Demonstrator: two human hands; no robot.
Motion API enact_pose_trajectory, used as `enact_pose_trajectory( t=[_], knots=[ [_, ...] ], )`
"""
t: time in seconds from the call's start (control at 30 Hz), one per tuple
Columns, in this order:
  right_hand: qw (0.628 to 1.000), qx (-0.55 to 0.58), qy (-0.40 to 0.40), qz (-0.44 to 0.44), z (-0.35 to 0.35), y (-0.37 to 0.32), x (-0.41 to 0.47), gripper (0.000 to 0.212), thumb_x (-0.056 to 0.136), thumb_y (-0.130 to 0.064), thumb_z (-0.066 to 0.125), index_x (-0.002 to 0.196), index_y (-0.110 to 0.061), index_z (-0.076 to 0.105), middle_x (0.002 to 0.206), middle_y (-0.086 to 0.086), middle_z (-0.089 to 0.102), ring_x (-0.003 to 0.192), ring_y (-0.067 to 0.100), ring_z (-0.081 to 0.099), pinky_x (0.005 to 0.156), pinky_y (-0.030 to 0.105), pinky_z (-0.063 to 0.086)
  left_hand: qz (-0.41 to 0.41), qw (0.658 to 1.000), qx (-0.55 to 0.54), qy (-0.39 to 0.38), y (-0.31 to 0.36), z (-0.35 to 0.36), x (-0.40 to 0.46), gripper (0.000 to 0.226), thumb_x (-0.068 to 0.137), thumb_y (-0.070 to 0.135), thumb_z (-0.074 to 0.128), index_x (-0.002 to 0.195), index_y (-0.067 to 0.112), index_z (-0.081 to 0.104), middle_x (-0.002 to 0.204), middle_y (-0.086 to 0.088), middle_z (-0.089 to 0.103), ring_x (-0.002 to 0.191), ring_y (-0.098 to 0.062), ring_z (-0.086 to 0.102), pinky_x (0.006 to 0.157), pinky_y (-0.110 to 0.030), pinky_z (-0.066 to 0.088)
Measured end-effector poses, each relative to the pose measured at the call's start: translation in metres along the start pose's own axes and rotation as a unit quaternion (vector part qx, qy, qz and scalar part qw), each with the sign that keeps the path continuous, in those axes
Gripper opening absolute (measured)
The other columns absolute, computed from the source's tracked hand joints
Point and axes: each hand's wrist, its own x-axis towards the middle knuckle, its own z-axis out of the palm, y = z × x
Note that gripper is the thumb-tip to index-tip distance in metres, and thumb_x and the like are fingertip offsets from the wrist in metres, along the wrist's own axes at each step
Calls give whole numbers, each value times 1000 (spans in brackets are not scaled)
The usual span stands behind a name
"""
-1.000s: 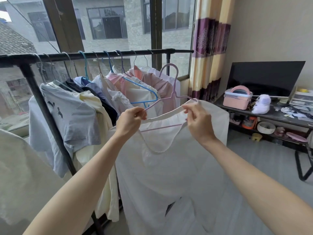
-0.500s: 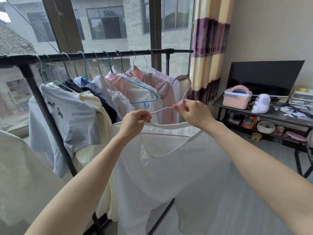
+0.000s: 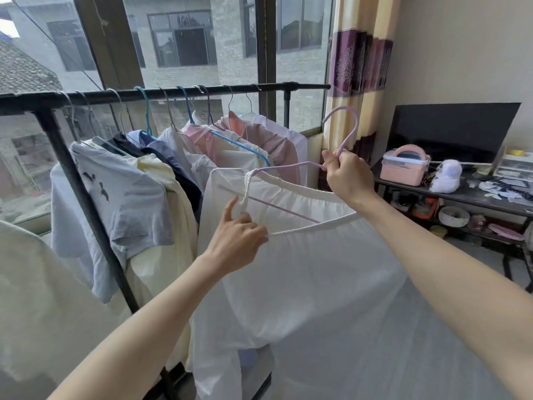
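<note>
A white garment (image 3: 302,278) with an elastic waistband hangs on a pale purple hanger (image 3: 347,122) in front of me. My right hand (image 3: 347,176) grips the hanger at the base of its hook, and the hook points up, free of the rail. Lower down, my left hand (image 3: 238,241) pinches the near edge of the waistband, its forefinger raised beside a white strap. The hanger's bottom bar shows through the open waist. The black clothes rail (image 3: 178,93) runs behind, above both hands.
Several shirts (image 3: 121,203) hang on hangers along the rail, in front of a large window. A striped curtain (image 3: 357,70) hangs at the right end. A low dark stand (image 3: 467,197) with a screen, a pink box and clutter is at the right.
My right hand has shifted right and lifted the hanger's hook higher. My left hand has dropped from the hanger's shoulder to the front of the waistband, which now gapes open.
</note>
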Motion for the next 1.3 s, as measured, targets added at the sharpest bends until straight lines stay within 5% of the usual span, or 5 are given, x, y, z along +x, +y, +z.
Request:
enact_pose_trajectory(
  t=[0.2, 0.63, 1.0, 1.17, 1.3],
  knots=[
    [976, -180, -104, -70, 2, 10, -18, 39, 97, -32, 36, 99, -1, 60, 104, 23, 65, 100, 39, 59, 83, 39, 42, 38, 999, 2, 17, -36, -37, 29, 12, 75, 25, 68, 65, 20, 62, 57, 5, 62, 59, -22, 58, 59, -30, 45],
    [992, 33, -111, 56, 4, 26, -11, 40, 96, -38, 38, 81, -7, 60, 95, 11, 69, 94, 31, 59, 87, 41, 45, -129, 983, -131, 2, -44, -39, 38, 13, 88, 22, 60, 98, 18, 68, 115, -5, 53, 105, -26, 52, 75, -36, 44],
    [993, 32, -85, 74, 0, 28, -13, 41, 96, -42, 37, 100, -9, 61, 105, 10, 67, 101, 32, 57, 84, 37, 42, -199, 914, -354, -19, -24, -38, 42, 14, 80, 18, 70, 87, 6, 70, 88, -4, 57, 83, -26, 57, 79, -33, 43],
    [995, 49, -79, 45, 3, 10, -15, 38, 95, -41, 40, 83, -11, 61, 84, 6, 68, 87, 30, 60, 77, 37, 45, -235, 910, -332, -85, -6, -41, 50, 32, 79, 24, 70, 96, 20, 44, 82, 14, 49, 75, -16, 50, 75, -33, 41],
    [995, 87, -47, 22, 3, 2, -19, 35, 92, -38, 49, 81, -8, 63, 70, 4, 62, 80, 30, 61, 76, 39, 48, -256, 911, -319, -62, -9, -39, 48, 13, 90, 27, 56, 100, 21, 62, 79, 6, 57, 82, -25, 58, 78, -36, 48]
  ],
)
